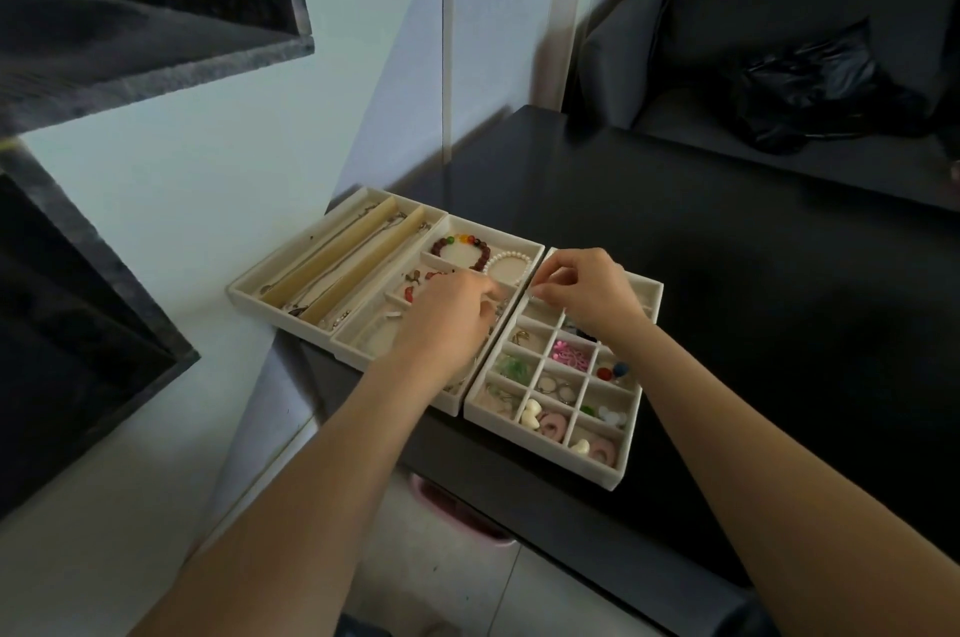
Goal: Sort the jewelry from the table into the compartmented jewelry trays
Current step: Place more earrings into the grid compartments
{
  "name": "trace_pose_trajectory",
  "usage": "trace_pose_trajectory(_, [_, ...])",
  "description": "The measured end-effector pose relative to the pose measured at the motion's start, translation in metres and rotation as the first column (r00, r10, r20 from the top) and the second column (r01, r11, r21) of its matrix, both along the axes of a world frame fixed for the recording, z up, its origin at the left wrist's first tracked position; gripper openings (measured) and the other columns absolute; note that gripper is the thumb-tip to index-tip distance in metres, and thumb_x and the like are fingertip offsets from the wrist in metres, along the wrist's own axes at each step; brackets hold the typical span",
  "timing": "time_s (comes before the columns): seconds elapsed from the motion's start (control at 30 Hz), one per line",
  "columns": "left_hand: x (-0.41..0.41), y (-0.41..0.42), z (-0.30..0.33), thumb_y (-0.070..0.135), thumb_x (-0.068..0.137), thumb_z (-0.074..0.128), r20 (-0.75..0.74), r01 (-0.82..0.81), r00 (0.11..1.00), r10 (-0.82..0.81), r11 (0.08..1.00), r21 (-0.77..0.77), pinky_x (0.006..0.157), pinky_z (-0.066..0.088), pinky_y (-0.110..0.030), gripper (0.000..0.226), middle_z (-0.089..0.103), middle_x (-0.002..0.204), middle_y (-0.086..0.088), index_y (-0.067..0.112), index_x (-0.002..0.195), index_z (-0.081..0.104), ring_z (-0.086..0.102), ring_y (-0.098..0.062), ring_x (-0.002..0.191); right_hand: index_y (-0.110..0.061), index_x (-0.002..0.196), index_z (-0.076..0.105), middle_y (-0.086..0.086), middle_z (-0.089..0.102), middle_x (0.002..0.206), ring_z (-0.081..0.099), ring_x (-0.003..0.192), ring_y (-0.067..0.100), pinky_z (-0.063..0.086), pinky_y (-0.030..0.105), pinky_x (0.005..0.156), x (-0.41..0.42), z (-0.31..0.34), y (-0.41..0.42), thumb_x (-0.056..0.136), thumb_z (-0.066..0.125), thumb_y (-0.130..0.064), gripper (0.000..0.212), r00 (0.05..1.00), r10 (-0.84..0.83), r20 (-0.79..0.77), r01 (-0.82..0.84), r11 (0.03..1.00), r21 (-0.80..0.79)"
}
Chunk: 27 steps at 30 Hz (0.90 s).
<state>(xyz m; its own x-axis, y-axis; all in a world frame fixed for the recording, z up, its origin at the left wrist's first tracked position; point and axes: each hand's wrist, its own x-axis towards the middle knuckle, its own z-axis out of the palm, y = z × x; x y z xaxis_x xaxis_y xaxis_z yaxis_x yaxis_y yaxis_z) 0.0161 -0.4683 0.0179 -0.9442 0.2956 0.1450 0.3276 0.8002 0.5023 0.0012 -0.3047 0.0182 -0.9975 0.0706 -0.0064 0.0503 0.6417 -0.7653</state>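
Note:
Three cream trays lie side by side at the left end of a black table [727, 273]. The left tray [249, 291] holds thin chains in long slots. A beaded bracelet [462, 244] and a white pearl bracelet [511, 258] sit in the middle tray [480, 223]. The right tray [621, 473] is a grid with small earrings, rings and charms. My left hand [447, 319] hovers over the middle tray, fingers curled around a small thin piece. My right hand [582, 291] pinches something tiny over the grid tray's far left corner; the item is too small to identify.
A dark sofa with a black plastic bag [810, 91] stands behind the table. A white wall and dark shelf blocks [104, 13] are at the left. A pink bin [457, 512] sits on the tiled floor under the table edge.

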Motion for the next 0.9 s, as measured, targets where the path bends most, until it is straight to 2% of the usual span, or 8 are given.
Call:
trace_pose_trajectory(0.07, [0.001,-0.001,-0.001,0.013,0.094,0.053,-0.003,0.005,1.0,-0.005,0.999,-0.038,0.054,0.037,-0.011,0.03,0.067,0.107,0.0,0.018,0.123,0.059,0.047,0.0,0.067,-0.018,0.085,0.065,-0.001,0.067,0.09,0.063,0.081,0.007,0.049,0.017,0.065,-0.001,-0.006,-0.002,0.087,0.065,-0.011,0.007,0.999,0.039,-0.001,-0.038,0.988,0.147])
trace_pose_trajectory(0.13, [0.001,-0.002,-0.001,0.013,0.094,0.053,-0.011,0.009,1.0,-0.01,0.998,-0.055,0.057,0.038,-0.012,0.031,0.066,0.109,0.001,0.019,0.123,0.059,0.048,0.0,0.069,-0.021,0.086,0.066,-0.002,0.066,0.096,0.063,0.087,0.01,0.055,0.027,0.075,-0.001,-0.01,-0.004,0.088,0.064,-0.012,0.009,0.999,0.053,-0.014,-0.047,0.96,0.277])
trace_pose_trajectory(0.23, [0.001,-0.003,-0.002,0.013,0.094,0.052,-0.003,0.035,0.999,-0.036,0.996,-0.079,0.053,0.037,-0.013,0.029,0.067,0.105,0.0,0.019,0.121,0.061,0.045,0.001,0.059,-0.023,0.086,0.067,-0.003,0.064,0.097,0.063,0.087,0.012,0.056,0.034,0.079,-0.002,-0.01,-0.007,0.088,0.064,-0.015,0.008,0.998,0.063,-0.009,-0.056,0.929,0.365])
trace_pose_trajectory(0.3, [0.001,-0.004,-0.002,0.013,0.094,0.052,0.011,0.051,0.999,-0.051,0.995,-0.091,0.055,0.04,-0.014,0.029,0.068,0.103,0.0,0.02,0.12,0.063,0.046,0.001,0.06,-0.021,0.088,0.068,-0.004,0.064,0.095,0.062,0.086,0.012,0.055,0.033,0.079,-0.003,-0.009,-0.008,0.087,0.065,-0.015,0.007,0.996,0.083,0.027,-0.087,0.919,0.385])
trace_pose_trajectory(0.4, [0.001,-0.003,-0.004,0.011,0.093,0.053,0.016,0.061,0.998,-0.06,0.993,-0.096,0.072,0.049,-0.021,0.03,0.068,0.107,-0.002,0.021,0.12,0.063,0.054,-0.006,0.075,-0.018,0.088,0.07,-0.005,0.062,0.092,0.061,0.084,0.01,0.054,0.029,0.077,-0.006,-0.009,-0.009,0.086,0.066,-0.014,0.007,0.993,0.102,0.062,-0.118,0.917,0.381])
trace_pose_trajectory(0.53, [-0.001,-0.002,-0.005,0.006,0.092,0.053,0.017,0.062,0.998,-0.061,0.993,-0.101,0.083,0.053,-0.029,0.034,0.066,0.115,-0.003,0.02,0.122,0.062,0.062,-0.013,0.089,-0.018,0.08,0.066,-0.011,0.056,0.077,0.053,0.071,0.001,0.041,0.015,0.061,-0.011,-0.004,-0.007,0.086,0.066,-0.012,0.008,0.99,0.106,0.098,-0.13,0.949,0.288])
trace_pose_trajectory(0.73, [0.001,-0.004,-0.006,0.008,0.094,0.051,0.029,0.092,0.996,-0.089,0.989,-0.116,0.076,0.052,-0.024,0.035,0.066,0.113,-0.004,0.021,0.125,0.06,0.052,-0.007,0.072,-0.019,0.075,0.065,-0.008,0.06,0.082,0.054,0.072,0.001,0.039,0.015,0.059,-0.014,-0.011,-0.003,0.087,0.064,-0.01,0.015,0.99,0.062,0.127,-0.098,0.948,0.302])
trace_pose_trajectory(0.9, [0.001,-0.003,-0.005,0.008,0.093,0.051,0.039,0.107,0.994,-0.103,0.985,-0.134,0.086,0.053,-0.031,0.036,0.066,0.113,-0.005,0.021,0.125,0.06,0.062,-0.014,0.094,-0.02,0.088,0.071,-0.005,0.062,0.095,0.062,0.083,0.011,0.05,0.025,0.068,-0.01,-0.017,-0.006,0.088,0.063,-0.011,0.012,0.998,0.042,0.038,-0.054,0.898,0.436])
